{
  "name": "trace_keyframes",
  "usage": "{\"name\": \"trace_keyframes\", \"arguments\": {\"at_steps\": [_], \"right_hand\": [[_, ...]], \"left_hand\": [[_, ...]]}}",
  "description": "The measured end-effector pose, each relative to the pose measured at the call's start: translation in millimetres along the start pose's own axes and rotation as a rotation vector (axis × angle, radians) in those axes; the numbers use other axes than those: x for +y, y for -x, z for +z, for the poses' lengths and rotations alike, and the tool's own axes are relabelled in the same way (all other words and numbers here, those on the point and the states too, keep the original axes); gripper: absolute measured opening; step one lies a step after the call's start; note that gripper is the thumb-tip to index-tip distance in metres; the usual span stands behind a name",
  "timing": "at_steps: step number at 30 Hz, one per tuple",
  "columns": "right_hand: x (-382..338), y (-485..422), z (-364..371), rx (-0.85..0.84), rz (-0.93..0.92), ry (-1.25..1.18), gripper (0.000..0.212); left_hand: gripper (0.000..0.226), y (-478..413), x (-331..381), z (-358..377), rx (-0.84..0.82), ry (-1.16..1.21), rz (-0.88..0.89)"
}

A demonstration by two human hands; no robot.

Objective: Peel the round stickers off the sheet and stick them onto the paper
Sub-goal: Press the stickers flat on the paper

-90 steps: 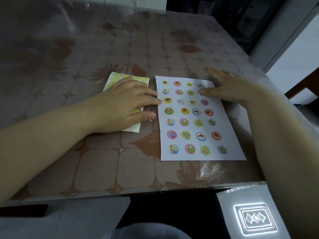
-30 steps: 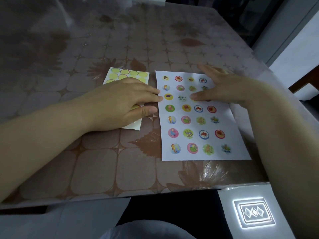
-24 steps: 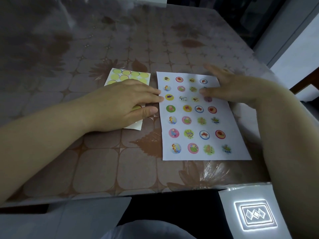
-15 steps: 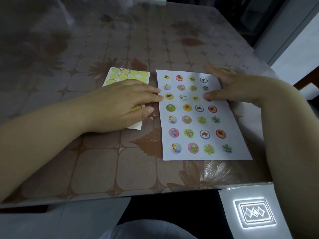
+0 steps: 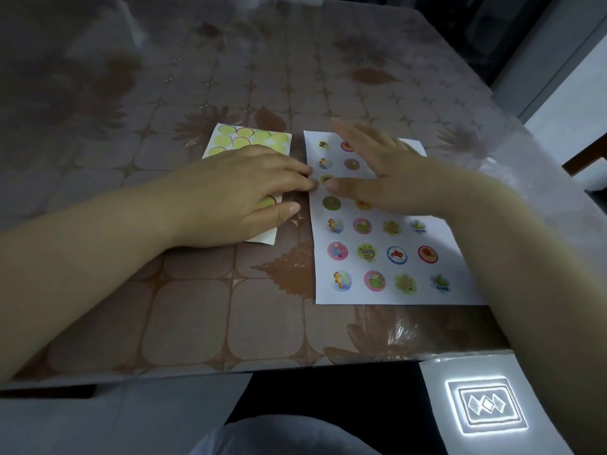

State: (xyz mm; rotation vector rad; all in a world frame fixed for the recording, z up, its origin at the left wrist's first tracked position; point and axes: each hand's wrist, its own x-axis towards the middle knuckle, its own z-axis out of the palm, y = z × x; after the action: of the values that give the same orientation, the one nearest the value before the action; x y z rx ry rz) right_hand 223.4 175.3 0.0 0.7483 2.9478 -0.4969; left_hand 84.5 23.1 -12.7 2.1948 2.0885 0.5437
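Observation:
A small sticker sheet [image 5: 249, 139] with yellow-green round stickers lies on the table, left of a white paper [image 5: 381, 297] printed with several colourful round pictures. My left hand [image 5: 243, 198] rests flat on the sticker sheet and covers most of it; its fingertips reach the paper's left edge. My right hand [image 5: 387, 175] is blurred, its fingers straight and spread, over the upper half of the paper. Its thumb tip lies close to my left fingertips. Neither hand visibly holds a sticker.
The table [image 5: 197, 323] has a brown leaf-and-tile patterned cover under clear plastic, and its front edge runs just below the paper. A white surface with a glowing rectangular pattern [image 5: 486, 408] sits below the edge at the right. Grey cloth [image 5: 279, 435] shows at the bottom.
My right hand has swept left across the top of the paper, from its right side toward my left fingertips. My left hand has stayed on the sticker sheet.

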Motion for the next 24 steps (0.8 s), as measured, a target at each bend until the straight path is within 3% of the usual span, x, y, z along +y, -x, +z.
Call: {"name": "trace_keyframes", "arguments": {"at_steps": [4, 7, 13, 19, 22, 24], "right_hand": [[-2.5, -3.3, 3.4, -0.064, 0.047, 0.014, 0.086], [-6.0, -3.9, 3.8, -0.072, 0.062, 0.039, 0.087], [9.5, 8.8, -13.9, -0.09, 0.116, -0.045, 0.08], [21.8, 10.0, -19.5, -0.172, 0.181, 0.032, 0.116], [23.3, 7.8, -17.5, -0.149, 0.165, 0.056, 0.121], [27.2, 9.5, -19.9, -0.14, 0.154, -0.01, 0.118]], "left_hand": [[0.071, -0.5, -2.1, 3.3, -0.066, -0.004, -0.049], [0.077, 3.9, -4.1, 3.3, 0.02, 0.003, 0.006], [0.083, 3.6, -5.9, 4.6, 0.008, 0.012, -0.016], [0.081, 4.8, -8.3, 3.4, -0.012, 0.001, -0.014], [0.072, 7.8, -13.0, 4.8, -0.02, -0.093, 0.019], [0.071, 6.9, -7.8, 3.3, -0.014, -0.037, -0.001]]}}
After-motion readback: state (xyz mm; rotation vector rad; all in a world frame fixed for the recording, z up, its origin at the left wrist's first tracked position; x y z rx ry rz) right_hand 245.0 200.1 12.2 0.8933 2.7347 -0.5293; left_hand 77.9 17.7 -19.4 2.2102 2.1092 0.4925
